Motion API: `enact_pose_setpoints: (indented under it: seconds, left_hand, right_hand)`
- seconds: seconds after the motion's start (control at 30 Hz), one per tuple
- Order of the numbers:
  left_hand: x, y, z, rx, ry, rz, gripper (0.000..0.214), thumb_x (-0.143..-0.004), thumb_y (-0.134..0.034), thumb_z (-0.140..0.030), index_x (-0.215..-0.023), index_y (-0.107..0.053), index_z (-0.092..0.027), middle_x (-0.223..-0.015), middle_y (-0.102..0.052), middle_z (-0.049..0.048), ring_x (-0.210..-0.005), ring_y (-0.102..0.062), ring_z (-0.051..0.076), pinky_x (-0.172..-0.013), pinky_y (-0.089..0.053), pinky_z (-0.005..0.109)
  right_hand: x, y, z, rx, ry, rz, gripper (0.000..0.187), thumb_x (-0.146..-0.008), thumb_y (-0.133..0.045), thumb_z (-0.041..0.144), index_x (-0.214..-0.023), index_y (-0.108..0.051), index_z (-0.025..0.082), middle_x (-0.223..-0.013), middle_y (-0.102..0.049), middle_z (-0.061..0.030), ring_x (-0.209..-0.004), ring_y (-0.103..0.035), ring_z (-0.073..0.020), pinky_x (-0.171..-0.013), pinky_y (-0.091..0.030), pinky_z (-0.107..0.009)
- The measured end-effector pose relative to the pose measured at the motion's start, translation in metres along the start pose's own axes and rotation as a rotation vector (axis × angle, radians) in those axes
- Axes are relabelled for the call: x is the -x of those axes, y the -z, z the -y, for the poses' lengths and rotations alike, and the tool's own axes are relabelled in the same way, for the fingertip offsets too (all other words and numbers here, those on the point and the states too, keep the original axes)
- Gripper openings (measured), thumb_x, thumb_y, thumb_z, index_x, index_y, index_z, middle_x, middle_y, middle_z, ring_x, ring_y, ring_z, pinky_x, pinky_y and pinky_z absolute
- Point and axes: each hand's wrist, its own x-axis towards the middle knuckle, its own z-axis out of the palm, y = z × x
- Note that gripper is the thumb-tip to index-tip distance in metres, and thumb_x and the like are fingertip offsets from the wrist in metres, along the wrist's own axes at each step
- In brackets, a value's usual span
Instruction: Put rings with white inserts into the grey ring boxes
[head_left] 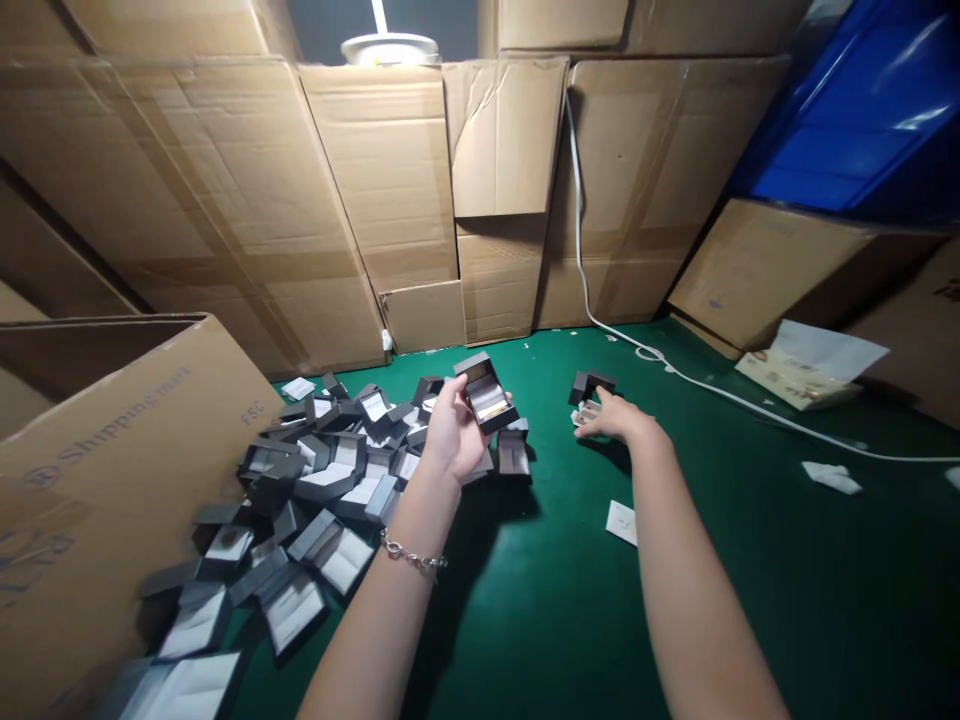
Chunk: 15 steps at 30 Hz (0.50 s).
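My left hand [457, 435] holds up a small dark jewellery box [486, 392], its lid raised and its pale lining showing. A narrow gold-coloured strip shows along the lining's lower edge. To the right, my right hand [616, 418] has its thumb and fingers closed round a small white piece [585, 412], partly hidden by the fingers. Just behind those fingertips sits another dark box [592, 384]. Below my left hand, an open box [514, 452] rests on the green table. Left of it spreads a heap of open dark boxes [330, 470] with white linings.
A large carton [135, 440] stands open at the left. Stacked cartons [375, 170] wall the back. A white cable [720, 395] crosses the green table [525, 600] at right, near a tissue pack [795, 380]. A white card [621, 522] lies by my right forearm.
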Motion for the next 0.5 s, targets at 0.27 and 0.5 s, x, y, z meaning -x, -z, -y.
enact_pose_setpoints:
  seconds: [0.27,0.5]
  left_hand:
    - [-0.001,0.002,-0.005,0.121,0.025,0.050,0.044,-0.105,-0.018,-0.042,-0.101,-0.049,-0.010,-0.099,-0.051,0.0135,-0.081,-0.057,0.025,-0.075,-0.053,0.036]
    - [-0.001,0.002,-0.001,0.124,-0.101,0.096,0.040,-0.106,-0.014,-0.037,-0.104,-0.044,-0.011,-0.104,-0.050,0.0140,-0.088,-0.056,0.025,-0.074,-0.052,0.034]
  right_hand:
    - [-0.006,-0.007,0.005,0.154,0.001,0.049,0.056,-0.065,-0.065,0.027,-0.120,-0.055,0.023,-0.119,-0.046,-0.0052,-0.125,-0.033,-0.0268,-0.106,0.004,-0.059]
    - [0.018,0.016,0.015,-0.220,0.273,-0.067,0.066,-0.069,-0.063,0.040,-0.131,-0.049,0.023,-0.118,-0.048,-0.0073,-0.107,-0.050,-0.0154,-0.103,-0.037,-0.037]
